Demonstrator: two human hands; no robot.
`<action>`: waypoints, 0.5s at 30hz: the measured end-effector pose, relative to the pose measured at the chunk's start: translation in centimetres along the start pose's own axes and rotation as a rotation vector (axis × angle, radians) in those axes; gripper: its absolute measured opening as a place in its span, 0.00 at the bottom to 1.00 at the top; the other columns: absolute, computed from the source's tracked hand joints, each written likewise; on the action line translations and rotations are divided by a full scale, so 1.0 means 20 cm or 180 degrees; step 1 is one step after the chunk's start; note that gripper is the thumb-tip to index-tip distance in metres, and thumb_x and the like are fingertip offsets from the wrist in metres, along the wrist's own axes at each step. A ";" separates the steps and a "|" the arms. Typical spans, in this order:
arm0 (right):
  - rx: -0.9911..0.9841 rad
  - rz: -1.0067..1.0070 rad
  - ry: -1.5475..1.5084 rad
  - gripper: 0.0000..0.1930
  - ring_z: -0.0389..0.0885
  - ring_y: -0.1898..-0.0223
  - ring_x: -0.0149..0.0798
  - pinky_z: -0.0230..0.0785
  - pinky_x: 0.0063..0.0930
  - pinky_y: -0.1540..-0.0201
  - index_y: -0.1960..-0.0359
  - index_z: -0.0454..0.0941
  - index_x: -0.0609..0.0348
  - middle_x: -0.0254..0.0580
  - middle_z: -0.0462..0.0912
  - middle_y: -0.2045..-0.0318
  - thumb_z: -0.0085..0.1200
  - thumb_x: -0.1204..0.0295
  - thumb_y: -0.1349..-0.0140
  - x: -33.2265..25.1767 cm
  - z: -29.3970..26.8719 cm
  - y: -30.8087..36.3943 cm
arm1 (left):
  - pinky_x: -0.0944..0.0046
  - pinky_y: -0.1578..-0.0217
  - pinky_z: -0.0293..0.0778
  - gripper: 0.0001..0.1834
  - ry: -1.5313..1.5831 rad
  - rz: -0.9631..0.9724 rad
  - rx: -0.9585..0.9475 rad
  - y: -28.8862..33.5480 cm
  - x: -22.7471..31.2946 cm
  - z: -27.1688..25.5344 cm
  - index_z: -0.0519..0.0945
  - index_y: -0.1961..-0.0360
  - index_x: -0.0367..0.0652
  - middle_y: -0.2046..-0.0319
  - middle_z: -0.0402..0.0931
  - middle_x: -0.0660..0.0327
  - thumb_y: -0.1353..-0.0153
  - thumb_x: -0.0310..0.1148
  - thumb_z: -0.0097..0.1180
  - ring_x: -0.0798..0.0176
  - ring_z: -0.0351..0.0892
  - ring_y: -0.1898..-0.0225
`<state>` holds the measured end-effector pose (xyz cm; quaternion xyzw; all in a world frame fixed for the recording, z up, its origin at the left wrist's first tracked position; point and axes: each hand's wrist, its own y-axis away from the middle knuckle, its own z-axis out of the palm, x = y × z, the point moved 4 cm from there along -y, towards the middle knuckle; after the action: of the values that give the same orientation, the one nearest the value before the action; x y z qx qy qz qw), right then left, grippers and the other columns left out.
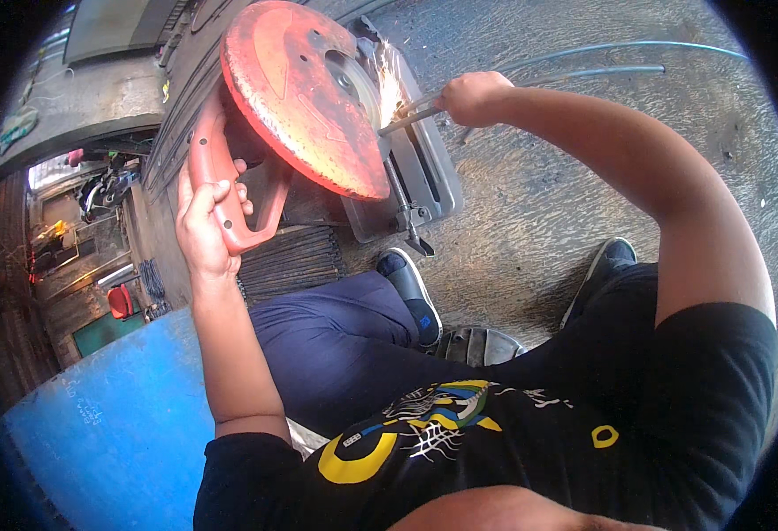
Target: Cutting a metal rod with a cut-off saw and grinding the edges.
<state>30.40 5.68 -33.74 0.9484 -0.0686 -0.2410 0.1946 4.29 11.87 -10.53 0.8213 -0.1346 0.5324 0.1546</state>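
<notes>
A cut-off saw with a scuffed orange-red guard point(305, 106) stands on the floor in front of me. My left hand point(205, 221) is closed round its red loop handle point(221, 177). Orange sparks point(392, 80) spray beside the cutting disc point(353, 84). My right hand point(473, 99) grips a thin metal rod point(409, 120), which lies across the saw's grey base point(442, 173) close to the disc. Part of the disc is hidden by the guard, so the exact contact point cannot be made out.
Long thin metal rods point(583, 73) lie on the worn floor at the far right. Dark rods point(296, 257) are bundled left of my shoe point(411, 292). A blue panel point(123, 416) fills the lower left. Behind it sits a red object point(120, 302) amid clutter.
</notes>
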 end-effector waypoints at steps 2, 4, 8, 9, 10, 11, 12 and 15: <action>-0.0017 0.0031 0.0009 0.23 0.79 0.51 0.46 0.70 0.42 0.48 0.52 0.78 0.56 0.47 0.81 0.55 0.36 0.54 0.31 0.00 -0.01 0.01 | 0.69 0.73 0.74 0.31 0.0013 -0.0006 0.0006 0.00 0.00 0.00 0.62 0.40 0.37 0.58 0.72 0.49 0.48 0.29 0.46 0.65 0.73 0.70; -0.0032 0.0064 0.0020 0.22 0.79 0.51 0.46 0.70 0.42 0.48 0.52 0.78 0.56 0.47 0.81 0.55 0.36 0.54 0.31 0.00 -0.01 0.02 | 0.69 0.74 0.74 0.31 0.0001 -0.0013 0.0013 0.00 0.00 0.00 0.62 0.39 0.37 0.58 0.72 0.49 0.48 0.29 0.46 0.65 0.73 0.70; -0.0002 -0.0072 0.0124 0.22 0.79 0.51 0.46 0.70 0.42 0.48 0.51 0.78 0.54 0.46 0.81 0.54 0.36 0.55 0.31 -0.01 -0.02 0.03 | 0.69 0.74 0.74 0.31 0.0007 -0.0017 0.0024 0.00 0.00 0.00 0.62 0.40 0.37 0.58 0.72 0.49 0.48 0.29 0.46 0.65 0.73 0.70; 0.0015 -0.0127 0.0158 0.22 0.79 0.50 0.46 0.69 0.41 0.48 0.51 0.78 0.54 0.46 0.81 0.54 0.36 0.55 0.31 -0.02 -0.02 0.03 | 0.69 0.73 0.74 0.31 -0.0015 -0.0012 0.0011 0.00 0.01 0.00 0.62 0.40 0.37 0.58 0.72 0.49 0.48 0.29 0.46 0.65 0.73 0.70; 0.0015 -0.0127 0.0159 0.22 0.79 0.50 0.46 0.69 0.41 0.48 0.51 0.78 0.54 0.46 0.81 0.54 0.36 0.55 0.31 -0.02 -0.02 0.03 | 0.69 0.73 0.74 0.31 -0.0036 -0.0005 -0.0002 0.00 0.01 0.00 0.62 0.40 0.37 0.58 0.72 0.49 0.48 0.29 0.46 0.65 0.73 0.70; -0.0016 -0.0094 0.0167 0.22 0.79 0.50 0.45 0.69 0.41 0.47 0.51 0.78 0.54 0.46 0.81 0.54 0.36 0.55 0.31 -0.02 -0.02 0.03 | 0.69 0.73 0.74 0.31 -0.0034 -0.0005 -0.0002 0.00 0.01 0.00 0.62 0.40 0.37 0.58 0.72 0.49 0.48 0.29 0.46 0.65 0.73 0.70; -0.0047 -0.0062 0.0175 0.21 0.79 0.50 0.45 0.69 0.41 0.47 0.51 0.78 0.54 0.46 0.81 0.53 0.36 0.56 0.31 -0.02 -0.02 0.03 | 0.69 0.73 0.74 0.31 -0.0036 -0.0008 0.0003 0.00 0.01 0.00 0.63 0.40 0.37 0.58 0.72 0.49 0.48 0.29 0.46 0.65 0.73 0.70; 0.0014 -0.0049 0.0072 0.21 0.79 0.51 0.46 0.69 0.42 0.47 0.51 0.78 0.53 0.46 0.81 0.53 0.35 0.56 0.31 -0.02 -0.02 0.03 | 0.68 0.73 0.74 0.31 -0.0026 -0.0004 0.0005 0.00 0.01 0.00 0.63 0.40 0.37 0.59 0.72 0.49 0.48 0.29 0.46 0.65 0.73 0.70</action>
<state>30.32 5.37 -32.98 0.9520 -0.0596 -0.2315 0.1914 4.38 11.89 -10.41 0.8237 -0.1344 0.5290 0.1537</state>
